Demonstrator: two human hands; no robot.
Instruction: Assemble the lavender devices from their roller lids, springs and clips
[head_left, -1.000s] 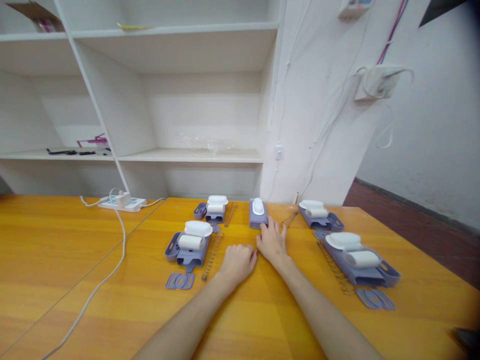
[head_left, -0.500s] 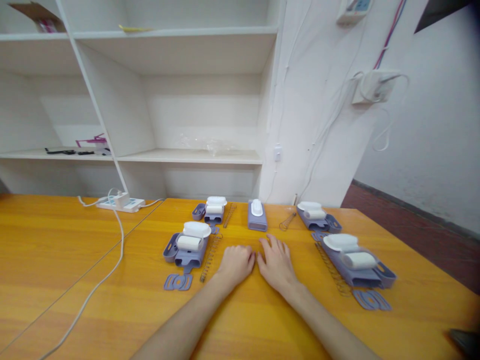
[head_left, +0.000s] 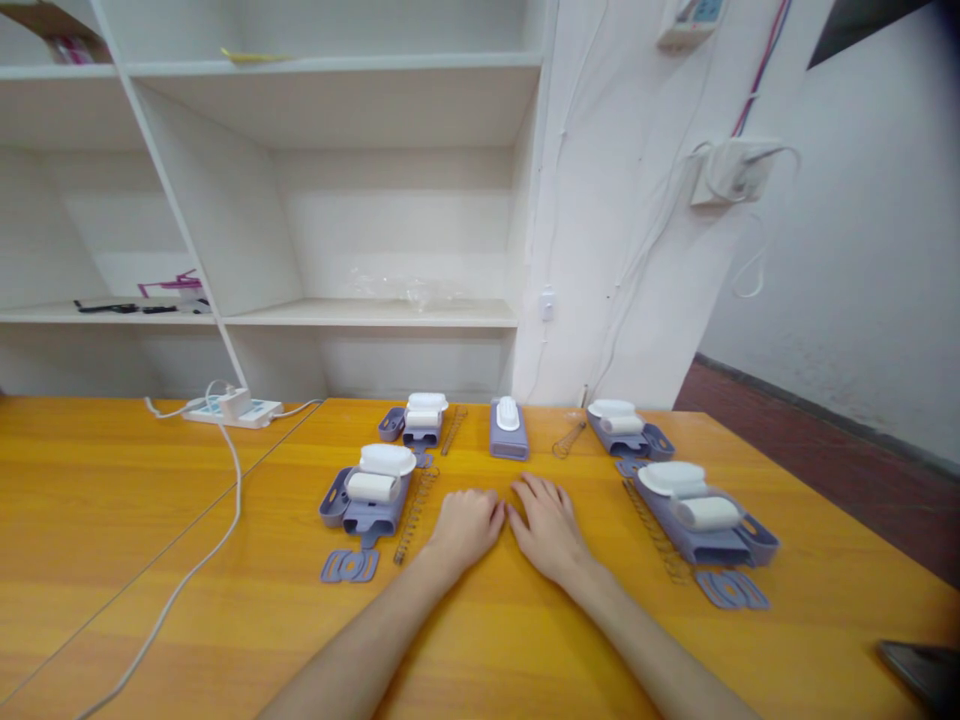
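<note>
My left hand point(head_left: 466, 528) rests on the wooden table with its fingers curled under, and no object shows in it. Beside it, my right hand point(head_left: 550, 527) lies flat with its fingers apart, holding nothing. A coil spring point(head_left: 416, 513) lies just left of my left hand. Past it sits a purple plastic housing point(head_left: 375, 515) with a white roller point(head_left: 373, 487) and a white oval cover point(head_left: 387, 459) on top. Beyond my hands stands a purple housing with a white cap point(head_left: 509, 430). To the right, another purple housing point(head_left: 712, 543) carries a white roller point(head_left: 706, 514).
Flat purple plates point(head_left: 350, 566) lie at front left, with similar ones point(head_left: 731, 589) at front right. More part sets point(head_left: 424, 425) stand further back. A white cable point(head_left: 202, 567) runs from a power strip point(head_left: 234, 410). A dark object point(head_left: 921, 668) lies at the right edge.
The whole view has shifted slightly, so most things appear a little further left. Both hands stay in nearly the same place and pose on the table.
</note>
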